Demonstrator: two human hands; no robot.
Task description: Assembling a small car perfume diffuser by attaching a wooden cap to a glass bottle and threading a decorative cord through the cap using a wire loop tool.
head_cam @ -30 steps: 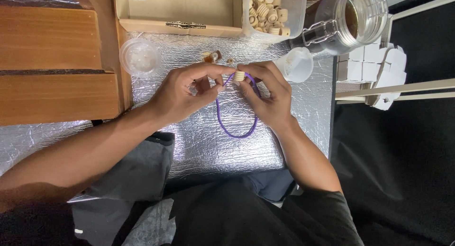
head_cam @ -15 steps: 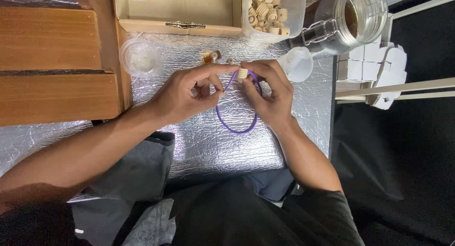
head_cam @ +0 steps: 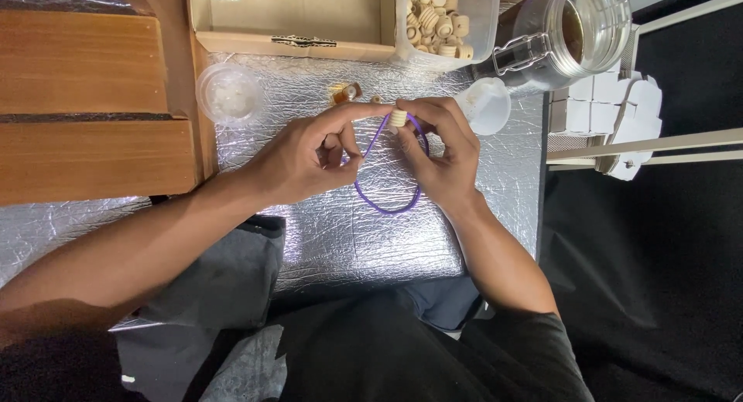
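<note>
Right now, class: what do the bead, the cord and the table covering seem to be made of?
Bead: probably unfinished wood, pale tan, matt and ribbed.
Cord: purple, thin and limp, hanging in a loop; likely elastic or nylon, though the look leaves it open.
Table covering: seemingly metallic foil, silver, crinkled and glinting.

Craft/hobby bench: foil-covered table point(head_cam: 464, 239), tub of wooden beads point(head_cam: 441, 19), glass jar point(head_cam: 573, 34).

Both forearms angle inward, the left hand point(head_cam: 306, 154) and right hand point(head_cam: 441, 150) meeting with fingers pinched together.
</note>
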